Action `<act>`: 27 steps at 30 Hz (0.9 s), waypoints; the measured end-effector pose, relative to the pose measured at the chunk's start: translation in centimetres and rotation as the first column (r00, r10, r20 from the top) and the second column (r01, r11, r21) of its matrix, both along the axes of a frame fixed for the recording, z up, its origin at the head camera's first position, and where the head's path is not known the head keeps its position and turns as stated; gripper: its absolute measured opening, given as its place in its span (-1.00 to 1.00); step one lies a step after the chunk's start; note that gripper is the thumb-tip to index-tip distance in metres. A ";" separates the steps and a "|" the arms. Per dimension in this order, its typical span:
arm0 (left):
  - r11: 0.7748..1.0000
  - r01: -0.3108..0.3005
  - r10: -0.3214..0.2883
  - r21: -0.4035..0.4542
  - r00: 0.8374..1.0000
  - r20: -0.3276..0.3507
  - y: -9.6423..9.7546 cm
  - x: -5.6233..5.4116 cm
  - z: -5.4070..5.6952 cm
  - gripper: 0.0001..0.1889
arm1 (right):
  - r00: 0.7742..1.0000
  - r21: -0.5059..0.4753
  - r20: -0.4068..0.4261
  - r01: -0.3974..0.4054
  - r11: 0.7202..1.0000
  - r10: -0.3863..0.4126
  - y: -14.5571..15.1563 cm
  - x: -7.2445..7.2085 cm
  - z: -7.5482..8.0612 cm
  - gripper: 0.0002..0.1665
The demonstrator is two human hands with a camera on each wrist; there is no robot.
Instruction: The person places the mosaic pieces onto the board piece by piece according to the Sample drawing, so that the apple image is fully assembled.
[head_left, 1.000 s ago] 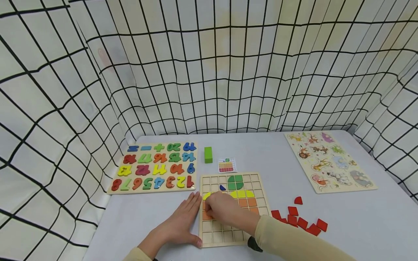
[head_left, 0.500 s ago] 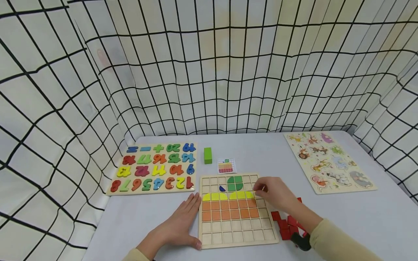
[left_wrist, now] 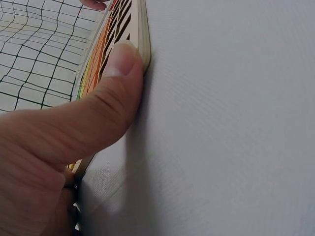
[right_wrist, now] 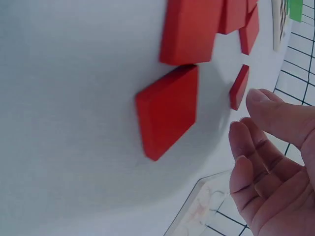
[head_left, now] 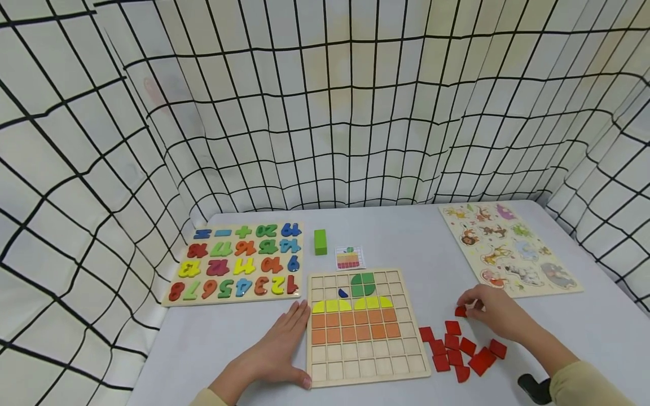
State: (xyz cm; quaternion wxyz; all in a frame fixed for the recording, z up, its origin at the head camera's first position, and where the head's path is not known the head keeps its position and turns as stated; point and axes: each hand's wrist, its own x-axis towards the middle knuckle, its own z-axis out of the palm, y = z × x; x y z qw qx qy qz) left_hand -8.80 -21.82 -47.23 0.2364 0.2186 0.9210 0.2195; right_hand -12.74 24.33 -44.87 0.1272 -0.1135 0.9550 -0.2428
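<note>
A wooden grid board (head_left: 368,369) lies on the table, with orange squares (head_left: 355,327), yellow pieces (head_left: 373,303), green pieces (head_left: 363,285) and a small dark blue piece (head_left: 343,293) on it. Along its left edge rests my left hand (head_left: 276,349), fingers straight and the thumb (left_wrist: 120,64) touching the near left corner. My right hand (head_left: 495,313) reaches down over a red quarter-circle piece (head_left: 460,311), fingertips around or touching it. In the right wrist view the right fingers (right_wrist: 241,172) are loosely bent, and no piece shows between them.
Several red pieces (head_left: 454,357) lie loose right of the board. A pattern card (head_left: 349,258) and a green block (head_left: 320,242) stand behind it. A number puzzle (head_left: 235,276) is at left, an animal puzzle (head_left: 513,254) at right. Black netting (head_left: 350,113) surrounds the table.
My right hand has left the board's left side, passed its right edge and come over the red quarter-circle piece. The left hand stays at the board's left edge.
</note>
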 end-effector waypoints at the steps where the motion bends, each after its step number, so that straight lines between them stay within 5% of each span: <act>1: 1.000 0.000 0.000 0.001 1.000 -0.001 0.0 0.0 0.0 0.44 | 1.000 0.003 0.006 -0.005 1.000 0.005 0.2 0.0 -0.1 -0.76; 27: 1.000 -0.012 0.012 0.005 1.000 0.007 0.0 0.1 0.0 0.44 | 0.999 -0.034 0.042 -0.031 0.999 0.033 -1.3 1.9 -1.3 -0.74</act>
